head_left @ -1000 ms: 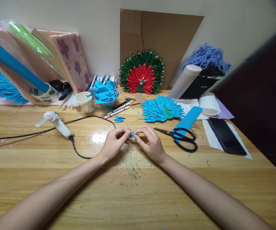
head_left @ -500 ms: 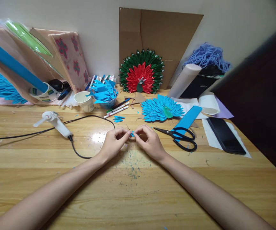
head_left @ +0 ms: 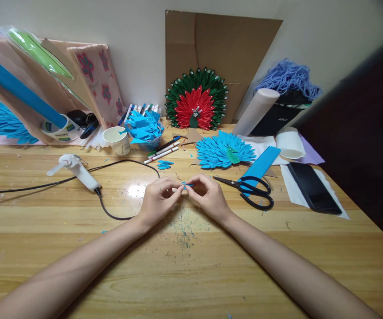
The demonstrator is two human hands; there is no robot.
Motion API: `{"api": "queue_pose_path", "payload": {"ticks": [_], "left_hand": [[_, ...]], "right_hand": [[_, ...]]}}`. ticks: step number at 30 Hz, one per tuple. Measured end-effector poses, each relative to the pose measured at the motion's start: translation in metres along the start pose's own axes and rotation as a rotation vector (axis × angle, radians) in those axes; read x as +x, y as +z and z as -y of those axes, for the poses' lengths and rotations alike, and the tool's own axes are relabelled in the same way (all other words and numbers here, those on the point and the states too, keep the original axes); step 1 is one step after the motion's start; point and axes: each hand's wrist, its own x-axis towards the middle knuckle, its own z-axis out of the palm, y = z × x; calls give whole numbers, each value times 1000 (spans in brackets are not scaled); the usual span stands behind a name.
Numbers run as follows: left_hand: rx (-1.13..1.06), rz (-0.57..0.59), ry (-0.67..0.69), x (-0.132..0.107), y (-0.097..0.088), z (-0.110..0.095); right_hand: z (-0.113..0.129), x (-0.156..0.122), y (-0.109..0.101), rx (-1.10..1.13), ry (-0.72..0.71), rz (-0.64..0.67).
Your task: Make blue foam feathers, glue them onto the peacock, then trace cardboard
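Observation:
Between my fingertips is a small blue paper piece, mostly covered by the fingers. My left hand pinches it from the left with thumb and forefinger. From the other side, my right hand pinches it the same way. Both hands are just above the wooden table. Several small folded blue pieces lie beyond my left hand. A blue layered-petal peacock with a green body lies behind my right hand. Black-handled scissors rest to the right, partly over a blue strip.
A white glue gun with a black cord stands at left. Behind are a paper cup, a tub of blue scraps, markers and a red-green peacock before cardboard. A phone lies at right.
My left hand has shifted slightly, its fingers now tilted more flatly against the blue piece. My right hand stays almost in place, and both still pinch the piece.

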Motion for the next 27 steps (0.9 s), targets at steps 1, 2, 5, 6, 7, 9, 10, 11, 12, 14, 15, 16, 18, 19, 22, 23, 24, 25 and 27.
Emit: {"api": "queue_pose_path", "payload": {"ticks": [1,2,5,6,7,9,10,11,12,14,15,16,18,19,22,23,24,25,27], "left_hand": [[7,-1,8,0,0,0],[14,-4,14,-1,0,0],[16,-9,15,-1,0,0],[11,-7,9,-1,0,-1],[5,-6,1,-1,-1,-2],[-12,-8,-25,0,-1,-3],[-21,-11,-42,0,-1,-4],[-30,-18,-60,0,0,-4],[-40,-26,-77,1,0,-4],[-60,-45,-109,1,0,-3],[-70,-55,-122,1,1,-2],[-79,-67,-136,2,1,-1],[-93,-102,-167,2,0,2],[-94,-122,-184,2,0,3],[-86,-153,-204,3,-1,5],[-84,-145,-191,4,-2,5],[-85,-135,-170,4,-2,5],[-89,-122,-142,4,-2,4],[-95,-92,-92,4,-1,3]], "right_hand": [[0,0,0,-10,0,-3],[0,0,0,-19,0,-4],[1,0,-1,-35,-9,8],[2,0,0,-37,-13,17],[2,0,0,-41,-18,27],[3,0,0,-47,-20,45],[3,0,0,-45,-16,50],[3,0,0,-41,-9,52],[2,0,1,-34,-3,51],[1,0,1,-15,12,47],[-1,0,1,-3,19,42],[-2,0,1,9,28,33],[-6,1,1,36,54,-8],[-8,1,0,52,70,-37],[-13,3,1,125,120,-76],[-14,3,1,155,134,-65],[-14,3,1,182,148,-44],[-14,4,1,205,160,-23],[-12,5,2,233,176,2]]}}
